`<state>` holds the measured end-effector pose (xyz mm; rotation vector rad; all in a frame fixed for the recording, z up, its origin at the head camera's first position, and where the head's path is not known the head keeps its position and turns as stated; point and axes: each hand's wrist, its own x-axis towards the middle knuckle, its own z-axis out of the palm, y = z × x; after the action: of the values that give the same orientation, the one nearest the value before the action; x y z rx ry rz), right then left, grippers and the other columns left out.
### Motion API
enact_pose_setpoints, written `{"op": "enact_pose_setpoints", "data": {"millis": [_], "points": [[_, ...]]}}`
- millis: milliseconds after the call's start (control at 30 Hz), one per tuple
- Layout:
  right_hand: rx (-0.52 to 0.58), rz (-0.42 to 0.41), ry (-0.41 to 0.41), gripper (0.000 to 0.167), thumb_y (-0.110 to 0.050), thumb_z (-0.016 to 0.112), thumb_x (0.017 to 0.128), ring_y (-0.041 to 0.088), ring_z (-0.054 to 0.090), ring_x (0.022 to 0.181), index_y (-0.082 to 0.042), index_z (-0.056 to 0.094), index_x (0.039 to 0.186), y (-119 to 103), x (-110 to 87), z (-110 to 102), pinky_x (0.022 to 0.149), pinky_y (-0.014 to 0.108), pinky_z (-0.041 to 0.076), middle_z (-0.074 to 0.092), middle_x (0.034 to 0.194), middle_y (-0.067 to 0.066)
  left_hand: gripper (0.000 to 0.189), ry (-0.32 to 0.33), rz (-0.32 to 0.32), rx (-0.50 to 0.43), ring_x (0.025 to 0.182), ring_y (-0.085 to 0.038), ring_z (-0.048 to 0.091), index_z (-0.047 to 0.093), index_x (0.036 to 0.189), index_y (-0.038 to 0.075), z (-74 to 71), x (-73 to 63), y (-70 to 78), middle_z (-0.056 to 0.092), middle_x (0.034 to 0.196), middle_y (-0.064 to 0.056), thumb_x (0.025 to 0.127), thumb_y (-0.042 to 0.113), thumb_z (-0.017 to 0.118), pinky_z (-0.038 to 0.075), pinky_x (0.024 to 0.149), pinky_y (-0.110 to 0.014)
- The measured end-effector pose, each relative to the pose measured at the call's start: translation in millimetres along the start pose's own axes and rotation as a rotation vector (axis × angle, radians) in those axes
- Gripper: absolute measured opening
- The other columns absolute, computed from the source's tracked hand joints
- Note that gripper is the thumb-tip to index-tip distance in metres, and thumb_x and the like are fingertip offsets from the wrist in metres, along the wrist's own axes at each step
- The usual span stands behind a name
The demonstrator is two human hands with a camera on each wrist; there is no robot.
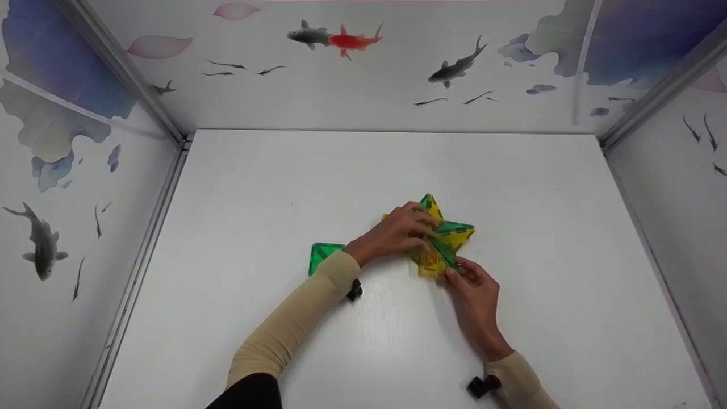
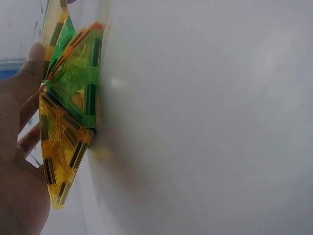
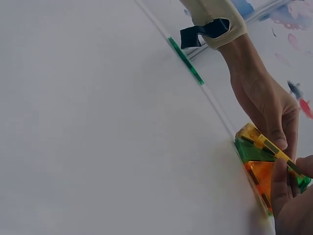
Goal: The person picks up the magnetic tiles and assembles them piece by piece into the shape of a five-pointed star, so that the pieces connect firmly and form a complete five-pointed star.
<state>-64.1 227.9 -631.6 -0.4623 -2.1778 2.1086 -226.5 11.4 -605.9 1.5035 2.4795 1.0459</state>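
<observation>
A star-shaped build of translucent green and yellow magnetic tiles (image 1: 454, 230) stands on the white table, its points raised. My left hand (image 1: 397, 230) reaches over its left side, fingers bent across the top and holding it. In the left wrist view, green (image 2: 80, 78) and yellow triangular tiles (image 2: 61, 147) lean together beside the palm. My right hand (image 1: 477, 292) is at the near right point, pinching a tile edge between thumb and fingers. From the right wrist, a yellow tile (image 3: 270, 146) shows edge-on there, above an orange tile (image 3: 260, 172).
A green square tile (image 1: 325, 253) lies flat on the table (image 1: 363, 341), partly behind the left forearm. Black camera mounts (image 1: 483, 386) sit at both wrists. Printed walls (image 1: 363, 85) with fish enclose the table at the back and sides.
</observation>
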Motion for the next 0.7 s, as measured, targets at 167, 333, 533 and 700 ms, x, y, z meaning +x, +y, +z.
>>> {"op": "enact_pose_setpoints", "data": {"millis": [167,333,533,700], "points": [[0.005,-0.014,-0.015,0.041,-0.014,0.077,0.105,0.024,0.074,0.1,-0.004,0.066,0.143,1,-1.0,4,0.089,0.03,0.064,0.07,0.118,0.021,0.026,0.027,0.011,-0.008,0.137,-0.031,0.053,0.085,0.124,0.01,2.0,0.0,-0.1,0.073,0.141,-0.009,0.103,0.025,0.079,0.042,0.119,-0.046],[-0.037,-0.023,-0.02,0.044,-0.011,0.081,0.102,0.021,0.075,0.103,0.0,0.065,0.142,-4,2.5,3,0.09,0.027,0.063,0.07,0.125,0.023,0.024,0.053,-0.003,-0.014,0.134,-0.028,0.052,0.085,0.122,0.011,4.8,0.4,-1.9,0.074,0.139,-0.008,0.104,0.024,0.079,0.043,0.116,-0.044],[-0.062,-0.045,-0.008,0.039,-0.005,0.08,0.101,0.016,0.077,0.099,0.003,0.067,0.137,-3,10.7,2,0.086,0.025,0.063,0.073,0.123,0.023,0.023,0.079,-0.017,0.014,0.134,-0.027,0.051,0.086,0.122,0.012,7.7,0.7,-3.4,0.073,0.138,-0.006,0.104,0.024,0.079,0.043,0.116,-0.043],[-0.036,-0.045,-0.023,0.039,-0.002,0.08,0.1,0.018,0.078,0.097,0.004,0.067,0.136,-3,13.6,2,0.085,0.029,0.065,0.072,0.121,0.024,0.023,0.095,-0.013,0.022,0.136,-0.029,0.05,0.085,0.123,0.011,8.8,0.3,-2.4,0.073,0.139,-0.008,0.104,0.023,0.078,0.042,0.119,-0.045]]}}
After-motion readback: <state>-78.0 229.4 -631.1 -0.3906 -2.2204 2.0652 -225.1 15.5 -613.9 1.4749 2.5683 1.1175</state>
